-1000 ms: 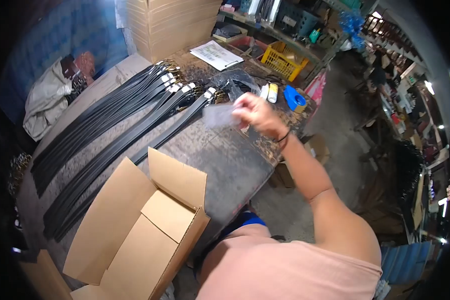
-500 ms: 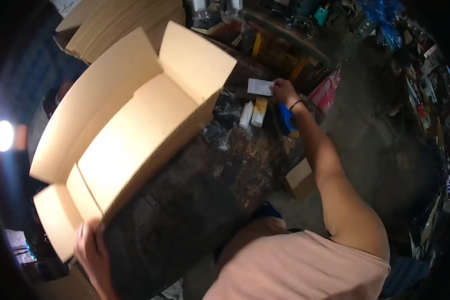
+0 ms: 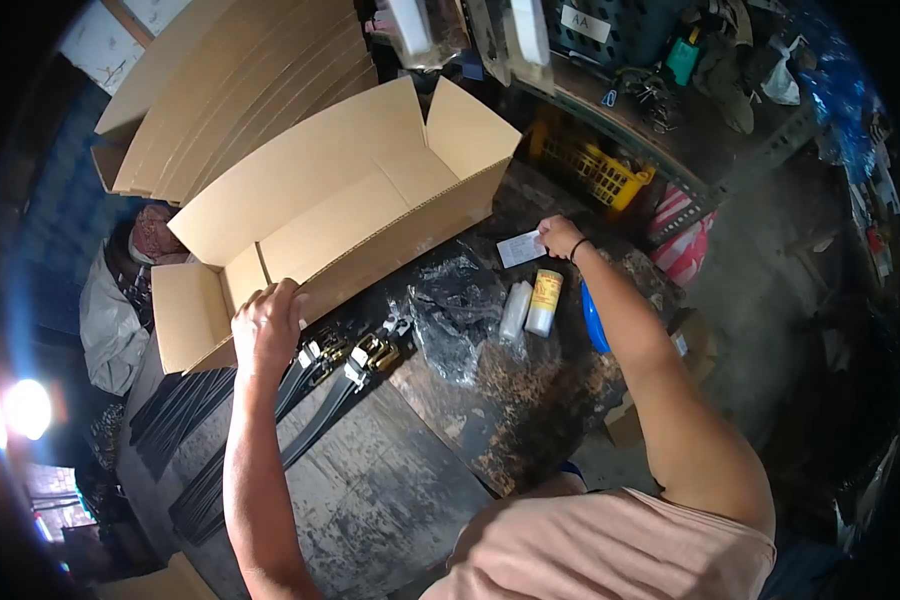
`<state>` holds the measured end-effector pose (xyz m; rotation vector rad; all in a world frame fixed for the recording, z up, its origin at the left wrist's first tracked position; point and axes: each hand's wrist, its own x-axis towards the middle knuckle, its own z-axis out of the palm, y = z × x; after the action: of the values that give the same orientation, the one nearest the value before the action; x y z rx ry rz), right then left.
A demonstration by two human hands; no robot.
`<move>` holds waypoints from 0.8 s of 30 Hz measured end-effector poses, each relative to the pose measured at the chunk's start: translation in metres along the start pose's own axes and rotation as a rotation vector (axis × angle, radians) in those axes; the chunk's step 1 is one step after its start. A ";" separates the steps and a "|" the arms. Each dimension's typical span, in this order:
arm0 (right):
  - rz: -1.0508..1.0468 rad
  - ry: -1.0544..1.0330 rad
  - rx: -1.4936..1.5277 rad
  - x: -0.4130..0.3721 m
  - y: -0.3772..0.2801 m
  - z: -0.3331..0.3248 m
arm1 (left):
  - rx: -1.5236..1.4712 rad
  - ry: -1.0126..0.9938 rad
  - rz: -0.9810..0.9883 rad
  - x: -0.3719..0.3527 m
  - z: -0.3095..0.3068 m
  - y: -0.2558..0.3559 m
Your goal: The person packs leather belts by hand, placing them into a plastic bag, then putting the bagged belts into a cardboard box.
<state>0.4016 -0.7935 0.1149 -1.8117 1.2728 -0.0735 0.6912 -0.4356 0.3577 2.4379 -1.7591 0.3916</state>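
Note:
An open cardboard box [image 3: 390, 225] lies slanted across the workbench with its flaps spread. My left hand [image 3: 268, 318] grips the near edge of this box close to its left end, fingers closed over the rim. On the right, my right hand [image 3: 560, 237] pinches the edge of a small white printed card [image 3: 522, 249]. Just below the card stand a roll with a yellow label [image 3: 544, 302] and a whitish wrapped roll [image 3: 515, 311]. Black straps with metal buckles [image 3: 362, 362] lie on the bench below the box, beside crumpled clear plastic [image 3: 457, 320].
Stacked flat cardboard [image 3: 240, 90] stands behind the box. A yellow basket [image 3: 595, 170] sits under a metal shelf [image 3: 650, 130] at the upper right. A blue round object [image 3: 594, 318] is beside my right forearm. A grey bag [image 3: 110, 320] hangs at the left.
The box and my left hand have moved up and right, away from my body, uncovering the buckled straps. My right hand still holds the card. The view has shifted.

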 end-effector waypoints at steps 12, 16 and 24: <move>-0.191 0.070 -0.271 0.011 0.014 0.015 | 0.025 0.019 0.119 0.087 0.101 -0.003; -0.610 -0.185 -0.320 -0.048 -0.030 0.001 | 0.083 -0.003 0.093 0.098 0.122 -0.001; -0.810 -0.383 -0.981 -0.082 -0.021 0.060 | -0.137 0.220 -0.028 0.046 0.075 0.047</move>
<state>0.4081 -0.6907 0.1272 -2.8929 0.1887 0.5109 0.6716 -0.5112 0.2950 2.2282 -1.6044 0.4976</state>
